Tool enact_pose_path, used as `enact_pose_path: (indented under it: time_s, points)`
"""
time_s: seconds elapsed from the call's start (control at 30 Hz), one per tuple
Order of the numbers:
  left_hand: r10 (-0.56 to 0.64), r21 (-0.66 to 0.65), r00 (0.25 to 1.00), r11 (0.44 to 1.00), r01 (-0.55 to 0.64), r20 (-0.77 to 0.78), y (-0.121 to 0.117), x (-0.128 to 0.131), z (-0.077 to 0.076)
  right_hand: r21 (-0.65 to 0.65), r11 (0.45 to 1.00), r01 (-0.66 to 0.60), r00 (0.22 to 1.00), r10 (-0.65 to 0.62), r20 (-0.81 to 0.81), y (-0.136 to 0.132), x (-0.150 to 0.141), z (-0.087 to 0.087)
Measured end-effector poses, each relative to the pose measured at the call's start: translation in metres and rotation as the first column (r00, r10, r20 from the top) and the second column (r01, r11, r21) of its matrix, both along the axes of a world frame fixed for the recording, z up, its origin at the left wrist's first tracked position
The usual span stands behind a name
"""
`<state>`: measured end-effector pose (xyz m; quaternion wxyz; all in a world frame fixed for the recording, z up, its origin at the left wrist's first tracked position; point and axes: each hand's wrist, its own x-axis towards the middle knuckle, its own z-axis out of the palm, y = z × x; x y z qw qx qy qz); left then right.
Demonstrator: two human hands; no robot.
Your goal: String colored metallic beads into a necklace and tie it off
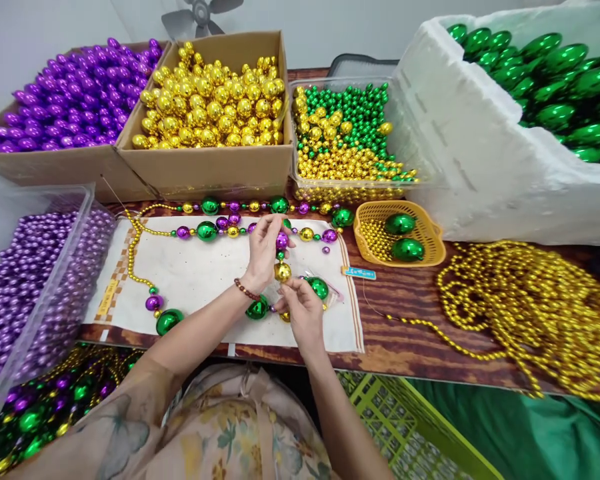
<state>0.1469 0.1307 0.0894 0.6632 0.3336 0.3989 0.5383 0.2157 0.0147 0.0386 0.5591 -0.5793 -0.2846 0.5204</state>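
My left hand (263, 252) is raised over a white cloth (200, 280), fingers pinched on a purple bead (282, 241) at the top of a short hanging string. Just below, my right hand (301, 308) pinches the string under a gold bead (282, 271). A long strand of green, purple and gold beads (207, 231) loops across the cloth. Loose green balls (258, 308) lie by my right hand.
Cardboard boxes of purple beads (70, 100) and gold beads (215, 100) stand at the back, a clear tub of small green and gold beads (350, 133) beside them. A yellow basket (425, 230), a foam box of green balls (555, 73), gold strands (535, 313) and a purple bead tub (25, 280) surround the cloth.
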Motion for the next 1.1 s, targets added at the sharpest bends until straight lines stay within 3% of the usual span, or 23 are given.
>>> enact_pose_path:
  time_s: [0.07, 0.13, 0.2, 0.27, 0.4, 0.53, 0.67, 0.83, 0.93, 1.0, 1.1]
  points:
    - [-0.051, 0.037, 0.996, 0.998, 0.054, -0.074, 0.004, 0.003, -0.001, 0.010, 0.999, -0.052, 0.993, 0.051, 0.111, 0.007, 0.015, 0.007]
    - [-0.196, 0.068, 0.970, 0.976, 0.207, -0.142, 0.006, 0.002, -0.002, 0.082, 0.997, 0.000, 0.970, -0.020, 0.241, 0.020, 0.035, 0.020]
    - [-0.339, 0.105, 0.911, 0.923, 0.371, -0.236, 0.005, -0.002, -0.006, 0.186, 0.980, 0.071, 0.946, -0.125, 0.298, 0.038, 0.053, 0.033]
    - [-0.406, 0.149, 0.845, 0.866, 0.477, -0.347, 0.002, -0.006, -0.011, 0.226, 0.974, 0.034, 0.958, -0.096, 0.270, 0.057, 0.066, 0.042]
    - [-0.376, 0.224, 0.757, 0.800, 0.556, -0.534, -0.004, -0.013, -0.024, 0.180, 0.979, -0.100, 0.982, 0.068, 0.174, 0.078, 0.073, 0.033]
    - [-0.346, 0.267, 0.668, 0.723, 0.637, -0.659, -0.002, -0.015, -0.036, 0.135, 0.987, -0.089, 0.969, 0.055, 0.241, 0.077, 0.070, 0.010]
    - [-0.319, 0.283, 0.647, 0.705, 0.651, -0.693, 0.005, -0.012, -0.046, 0.165, 0.984, -0.065, 0.905, -0.012, 0.425, 0.074, 0.072, -0.002]
    - [-0.301, 0.290, 0.618, 0.682, 0.672, -0.726, 0.011, -0.011, -0.045, 0.134, 0.983, -0.125, 0.939, 0.074, 0.335, 0.075, 0.077, -0.007]
    - [-0.298, 0.288, 0.604, 0.671, 0.684, -0.739, 0.013, -0.012, -0.043, 0.150, 0.979, -0.137, 0.930, 0.075, 0.360, 0.077, 0.078, -0.009]
    - [-0.290, 0.294, 0.602, 0.667, 0.685, -0.744, 0.014, -0.012, -0.044, 0.146, 0.983, -0.112, 0.932, 0.053, 0.359, 0.080, 0.082, -0.009]
    - [-0.294, 0.289, 0.590, 0.657, 0.696, -0.752, 0.016, -0.012, -0.052, 0.143, 0.988, 0.059, 0.967, -0.093, 0.237, 0.091, 0.096, -0.007]
